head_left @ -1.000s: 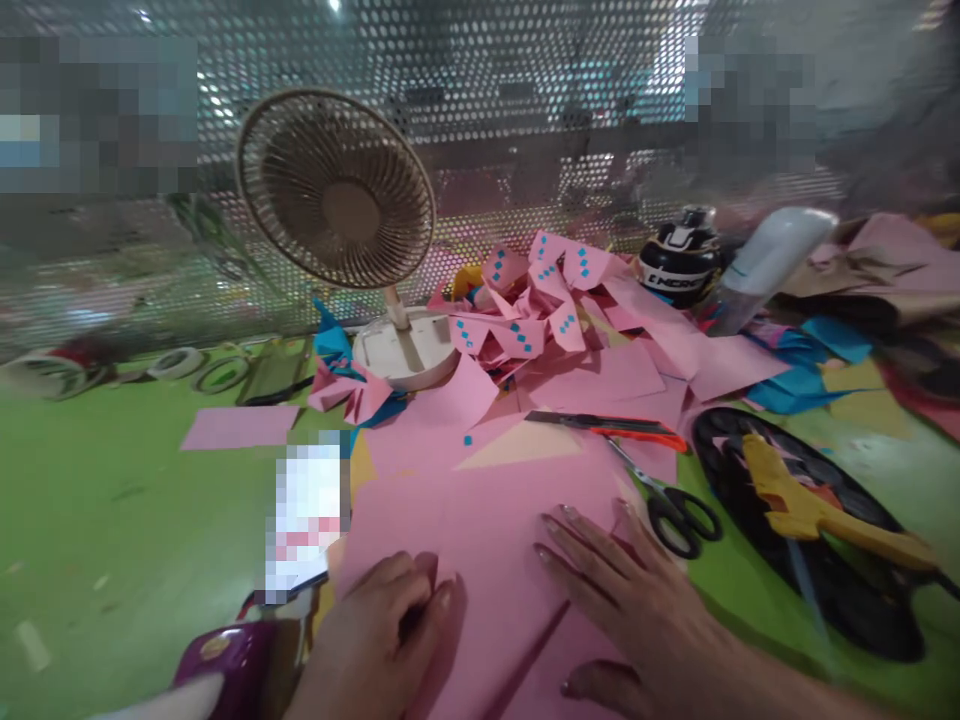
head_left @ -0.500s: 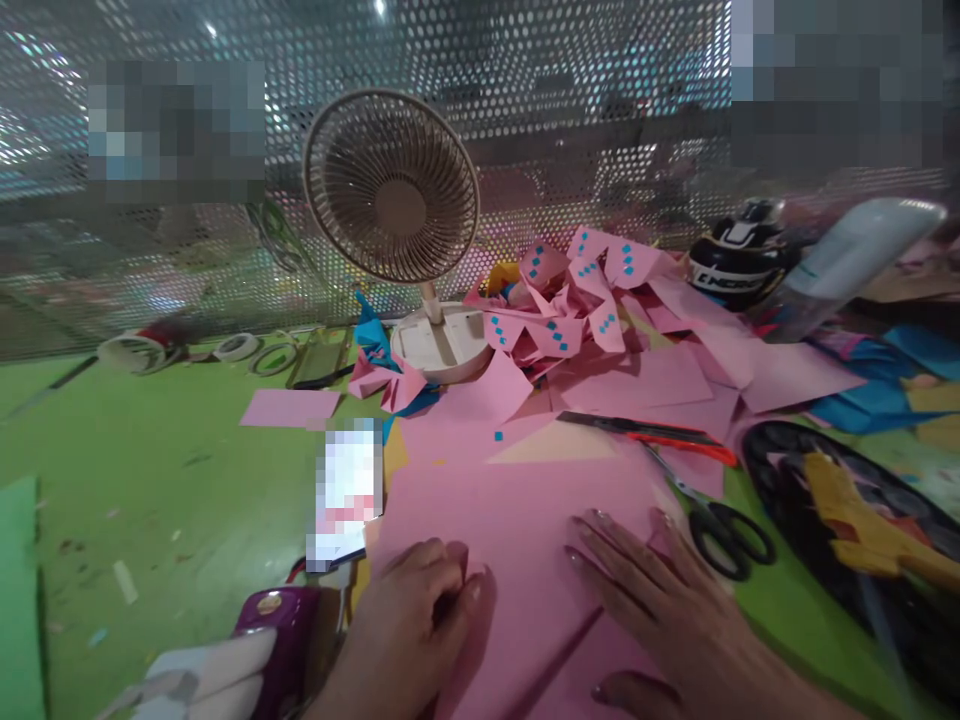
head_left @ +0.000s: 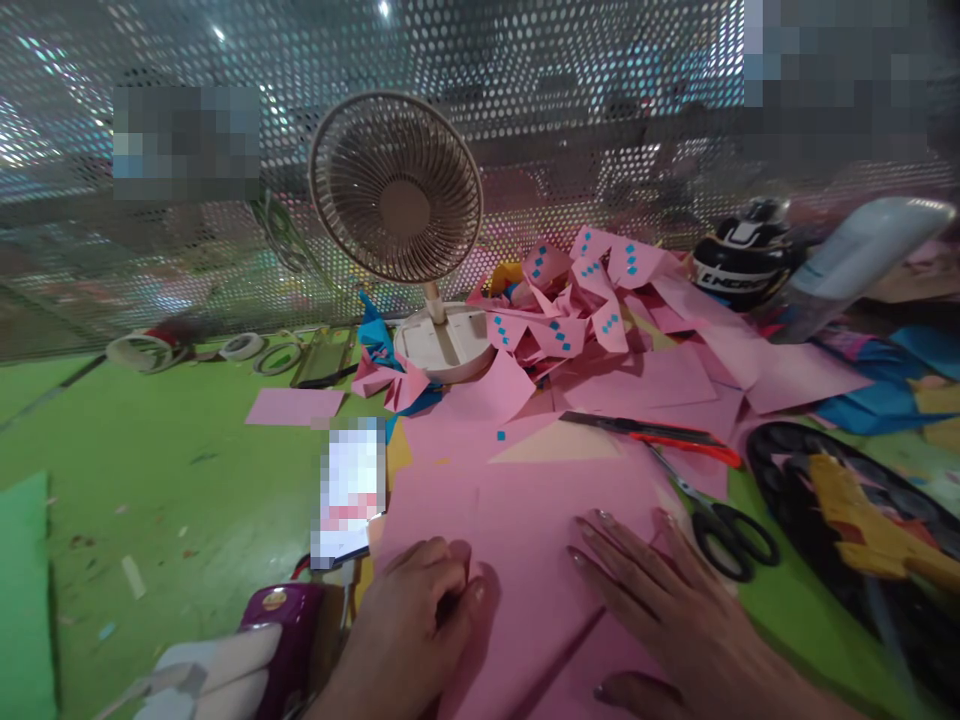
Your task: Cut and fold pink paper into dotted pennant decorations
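A large pink paper sheet [head_left: 517, 510] lies on the green table in front of me. My left hand [head_left: 416, 625] rests on its near left part, fingers curled into a loose fist pressing on the paper. My right hand [head_left: 664, 600] lies flat on the sheet's right side with the fingers stretched out and the thumb spread. A dark fold line runs across the sheet between the two hands.
Black-handled scissors [head_left: 716, 530] and an orange-edged cutter [head_left: 660, 432] lie right of the sheet. A small fan [head_left: 401, 200] stands behind, beside a pile of folded pink paper pieces [head_left: 585, 300]. A black tray with a yellow glue gun [head_left: 870, 530] is at right, tape rolls [head_left: 187, 350] at left.
The view has shifted a little, so everything sits further right and lower in the picture. Both hands stay on the pink sheet in the same pose.
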The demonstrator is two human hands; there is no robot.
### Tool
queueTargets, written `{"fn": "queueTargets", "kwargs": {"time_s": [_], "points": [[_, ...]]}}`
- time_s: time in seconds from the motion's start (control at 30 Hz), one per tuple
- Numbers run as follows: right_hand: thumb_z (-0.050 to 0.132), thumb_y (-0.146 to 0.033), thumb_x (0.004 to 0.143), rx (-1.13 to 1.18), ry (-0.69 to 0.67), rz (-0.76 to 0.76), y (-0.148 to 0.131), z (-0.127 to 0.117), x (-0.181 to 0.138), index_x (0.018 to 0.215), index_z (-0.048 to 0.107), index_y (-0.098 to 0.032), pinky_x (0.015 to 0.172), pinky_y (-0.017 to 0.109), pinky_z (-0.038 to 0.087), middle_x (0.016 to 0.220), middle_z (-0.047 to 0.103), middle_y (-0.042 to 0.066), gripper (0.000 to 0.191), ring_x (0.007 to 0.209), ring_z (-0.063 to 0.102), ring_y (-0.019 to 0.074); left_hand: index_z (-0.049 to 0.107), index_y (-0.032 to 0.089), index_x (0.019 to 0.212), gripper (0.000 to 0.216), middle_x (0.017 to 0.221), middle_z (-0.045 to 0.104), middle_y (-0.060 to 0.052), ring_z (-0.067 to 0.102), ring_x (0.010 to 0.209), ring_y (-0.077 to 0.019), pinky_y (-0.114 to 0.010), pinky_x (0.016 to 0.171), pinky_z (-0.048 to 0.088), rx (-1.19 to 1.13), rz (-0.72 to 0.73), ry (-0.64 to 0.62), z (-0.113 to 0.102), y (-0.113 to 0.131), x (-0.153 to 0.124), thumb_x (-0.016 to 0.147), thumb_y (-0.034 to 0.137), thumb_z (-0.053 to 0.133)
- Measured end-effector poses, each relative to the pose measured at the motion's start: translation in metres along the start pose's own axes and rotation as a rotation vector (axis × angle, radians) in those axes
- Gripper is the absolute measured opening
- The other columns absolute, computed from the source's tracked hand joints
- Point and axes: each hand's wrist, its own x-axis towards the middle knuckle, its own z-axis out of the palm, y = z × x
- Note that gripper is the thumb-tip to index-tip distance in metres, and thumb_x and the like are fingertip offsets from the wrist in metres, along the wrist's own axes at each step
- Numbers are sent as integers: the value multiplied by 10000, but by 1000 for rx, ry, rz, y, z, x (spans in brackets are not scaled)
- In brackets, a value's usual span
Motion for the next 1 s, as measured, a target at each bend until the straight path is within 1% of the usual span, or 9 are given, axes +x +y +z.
{"fn": "queueTargets", "kwargs": {"time_s": [0.17, 0.43, 0.53, 0.6, 0.63, 0.7, 0.77, 0.87, 1.0], "points": [[403, -626, 829, -26, 6, -23, 1, 1, 0, 1404, 334, -177, 1077, 582, 109, 1372, 455, 118, 733, 1252, 415, 316, 419, 176, 556, 363, 639, 520, 0, 513, 641, -125, -262, 590, 358, -23, -9, -1, 0, 0, 0, 900, 294, 433], [422, -629, 821, 46, -18, 20, -1, -4, 3, 1427, 272, -189, 1061, 564, 196, 1385, 437, 117, 764, 1270, 393, 311, 475, 188, 597, 316, 665, 539, -9, 522, 649, -147, -279, 578, 360, 69, 8, -5, 0, 3, -1, 894, 278, 412], [427, -611, 831, 81, -45, 30, -2, -2, 0, 1432, 250, -198, 1057, 593, 177, 1403, 413, 117, 750, 1284, 370, 319, 533, 191, 666, 251, 717, 571, -24, 533, 666, -181, -330, 618, 397, 152, -42, -17, -2, 4, -3, 869, 312, 451], [431, -591, 843, 105, -71, 29, -2, -1, -3, 1434, 241, -208, 1065, 589, 167, 1420, 388, 109, 730, 1302, 344, 315, 591, 184, 812, 149, 862, 617, -58, 563, 791, -229, -399, 717, 429, 217, -46, 42, -4, 5, -3, 838, 302, 502], [434, -582, 848, 115, -85, 27, -2, 0, -4, 1435, 237, -206, 1072, 569, 182, 1431, 370, 107, 725, 1313, 327, 307, 602, 180, 930, 161, 991, 621, -81, 560, 911, -258, -440, 800, 423, 242, -10, 80, -5, 6, -2, 827, 271, 518], [434, -573, 854, 128, -111, 22, -1, 1, -6, 1437, 234, -193, 1076, 507, 246, 1449, 334, 109, 724, 1333, 295, 291, 505, 225, 1226, 405, 1319, 489, -79, 424, 1212, -274, -495, 1003, 307, 252, 183, 105, -6, 7, 1, 827, 156, 490], [423, -568, 863, 132, -135, 24, -1, 0, -6, 1437, 238, -177, 1066, 457, 300, 1461, 305, 117, 719, 1346, 269, 280, 360, 298, 1364, 574, 1435, 375, -21, 331, 1311, -209, -435, 1079, 255, 193, 443, -84, -6, 7, 4, 837, 90, 453], [390, -570, 877, 142, -179, 33, -2, -5, -5, 1434, 245, -163, 1078, 455, 296, 1468, 289, 123, 705, 1361, 231, 273, 403, 325, 1343, 540, 1445, 361, 4, 351, 1308, -154, -369, 1093, 270, 116, 545, -252, -4, 7, 6, 877, 53, 405], [345, -594, 882, 169, -247, 36, -3, -13, -4, 1438, 224, -147, 1106, 456, 248, 1488, 238, 120, 724, 1383, 149, 264, 439, 299, 1323, 596, 1464, 314, 1, 311, 1331, -168, -392, 1099, 256, 64, 581, -245, -1, 5, 4, 826, -26, 394]]}}
